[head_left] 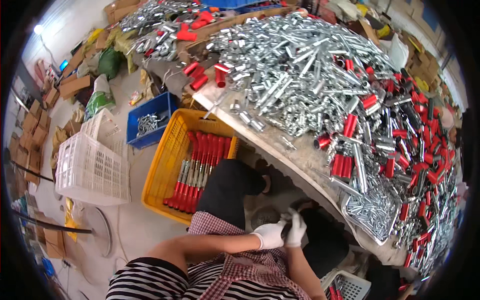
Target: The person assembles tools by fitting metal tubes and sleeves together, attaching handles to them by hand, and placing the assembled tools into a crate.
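Note:
In front of my lap both hands, in white gloves, come together. My left hand point(270, 235) is closed, its fingertips meeting the right hand around a small dark thing point(286, 229) that I cannot make out. My right hand point(296, 229) is closed on the same spot, fingers bent. Below and behind them are my dark trousers and the shaded floor under the table. To the left of my knee, a yellow crate point(150, 186) holds a row of tools with red grips and silver shafts point(192, 172).
A worktable point(295, 150) carries a big heap of silver metal tubes point(305, 65), red sleeves point(350, 125) and a white tray point(385, 239) of small metal pins. At left stand a blue bin point(137, 115) and white baskets point(92, 170). A pale basket point(357, 285) sits at lower right.

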Demonstrator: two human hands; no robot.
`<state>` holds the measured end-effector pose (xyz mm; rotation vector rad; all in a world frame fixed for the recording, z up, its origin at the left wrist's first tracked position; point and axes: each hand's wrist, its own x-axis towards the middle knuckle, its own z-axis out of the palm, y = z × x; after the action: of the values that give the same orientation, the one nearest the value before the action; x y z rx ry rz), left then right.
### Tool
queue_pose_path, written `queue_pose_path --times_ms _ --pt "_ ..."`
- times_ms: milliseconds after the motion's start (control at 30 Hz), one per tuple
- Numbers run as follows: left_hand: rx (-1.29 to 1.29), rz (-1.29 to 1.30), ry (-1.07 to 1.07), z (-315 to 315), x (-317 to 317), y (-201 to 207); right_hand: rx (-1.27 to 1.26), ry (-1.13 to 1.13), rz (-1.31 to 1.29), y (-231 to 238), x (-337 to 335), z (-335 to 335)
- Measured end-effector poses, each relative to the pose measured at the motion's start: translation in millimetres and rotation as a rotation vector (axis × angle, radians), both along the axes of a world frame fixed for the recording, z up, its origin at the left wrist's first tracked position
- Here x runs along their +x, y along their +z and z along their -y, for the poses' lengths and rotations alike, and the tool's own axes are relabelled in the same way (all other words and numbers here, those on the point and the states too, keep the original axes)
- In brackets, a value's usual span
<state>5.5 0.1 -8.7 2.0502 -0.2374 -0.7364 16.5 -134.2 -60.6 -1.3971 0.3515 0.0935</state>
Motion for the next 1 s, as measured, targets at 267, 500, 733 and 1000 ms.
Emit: queue_pose_path --times_ms 267,500,733,1000 --pt "-0.374 0.659 0.146 -108 -10 131 0.394 0.228 0.097 209 25 -62" --pt "-0.168 0.831 0.585 -218 -15 106 -0.244 0.319 0.679 235 66 -155" --pt "-0.216 0.150 1.440 -371 -7 -138 -1.138 0.370 1.139 180 124 -125" --pt "0.581 -0.230 1.142 -430 59 -281 -1.385 0.473 1.090 175 126 -134"
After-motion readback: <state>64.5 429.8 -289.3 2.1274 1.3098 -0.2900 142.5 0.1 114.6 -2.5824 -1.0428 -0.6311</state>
